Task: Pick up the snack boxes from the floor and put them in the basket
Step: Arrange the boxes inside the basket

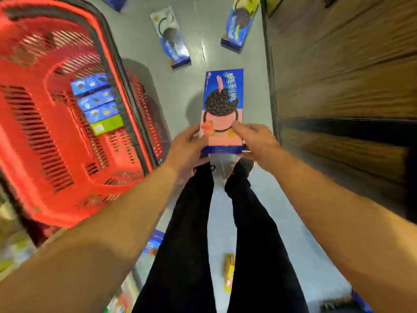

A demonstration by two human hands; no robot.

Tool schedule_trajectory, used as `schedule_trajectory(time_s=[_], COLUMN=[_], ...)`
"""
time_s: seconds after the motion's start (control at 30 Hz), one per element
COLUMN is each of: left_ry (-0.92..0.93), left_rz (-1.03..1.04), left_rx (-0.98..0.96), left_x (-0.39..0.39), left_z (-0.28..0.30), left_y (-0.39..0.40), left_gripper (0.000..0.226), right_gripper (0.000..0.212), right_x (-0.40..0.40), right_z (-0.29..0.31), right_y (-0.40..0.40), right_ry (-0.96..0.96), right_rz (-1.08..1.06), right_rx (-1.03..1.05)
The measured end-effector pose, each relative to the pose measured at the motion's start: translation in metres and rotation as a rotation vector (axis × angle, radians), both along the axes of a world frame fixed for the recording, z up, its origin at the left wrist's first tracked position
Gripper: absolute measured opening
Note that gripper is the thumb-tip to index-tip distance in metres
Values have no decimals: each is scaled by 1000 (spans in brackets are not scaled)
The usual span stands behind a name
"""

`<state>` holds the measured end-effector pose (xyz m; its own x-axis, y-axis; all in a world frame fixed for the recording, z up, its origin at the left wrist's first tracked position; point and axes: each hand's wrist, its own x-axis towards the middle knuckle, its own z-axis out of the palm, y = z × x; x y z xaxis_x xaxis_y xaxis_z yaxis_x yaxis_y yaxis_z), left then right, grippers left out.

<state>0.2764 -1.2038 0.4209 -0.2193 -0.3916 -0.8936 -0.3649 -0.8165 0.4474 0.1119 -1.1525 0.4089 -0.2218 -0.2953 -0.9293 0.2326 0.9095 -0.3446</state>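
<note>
Cardboard was what we had in hand: a long, flat blue-and-pink cookie box (pixel 222 109) held out in front of us above the grey floor (pixel 196 30), its near end caught between both hands. Our left hand (pixel 187 143) curled round the near left corner with the thumb on top, and our right hand (pixel 252 141) pinched the near right corner, thumb across the printed face and fingers underneath. We judged the box light and fairly stiff, with a smooth printed surface that could slide under a loose grip, and its contents brittle, so a drop or a hard squeeze would not have done. Holding it by the edges at one end left the far end unsupported; a grip nearer the middle of the long sides would have steadied it better. The red basket (pixel 33 136) sat close on our left with several boxes already lined up inside. Two more blue boxes, one pale (pixel 170 37) and one with yellow (pixel 240 23), lay on the floor ahead, apart from each other
</note>
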Motion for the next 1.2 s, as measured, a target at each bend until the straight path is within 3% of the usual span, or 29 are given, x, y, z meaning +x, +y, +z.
schedule_trajectory(time_s=[0.07, 0.2, 0.4, 0.5, 0.57, 0.77, 0.9, 1.2], left_ry=[-12, -152, -315, -325, -321, -154, -166, -237], left_rz=[-147, -438, -535, -476, -360, -198, -85, 223], left_rx=[-88, -371, -774, -912, -906, -890, -912, -971], left_x=[12, 39, 72, 91, 113, 175, 214, 280], left_z=[53, 127, 220, 256, 277, 323, 343, 365], left_y=[-1, -6, -6, 15, 41, 128, 179, 247], left_gripper=[12, 26, 48, 67, 77, 82, 90, 60], right_gripper=[53, 28, 55, 59, 59, 63, 66, 64], right_x=[5, 11, 22, 31, 41, 77, 107, 175], right_z=[55, 130, 218, 243, 264, 315, 341, 376], right_y=[3, 20, 54, 72, 86, 124, 140, 156], right_ry=[26, 247, 394, 417, 427, 401, 434, 459], right_rz=[63, 209, 463, 606, 710, 908, 1043, 1193], right_rx=[-40, -175, -405, -502, -559, -732, -802, -1000])
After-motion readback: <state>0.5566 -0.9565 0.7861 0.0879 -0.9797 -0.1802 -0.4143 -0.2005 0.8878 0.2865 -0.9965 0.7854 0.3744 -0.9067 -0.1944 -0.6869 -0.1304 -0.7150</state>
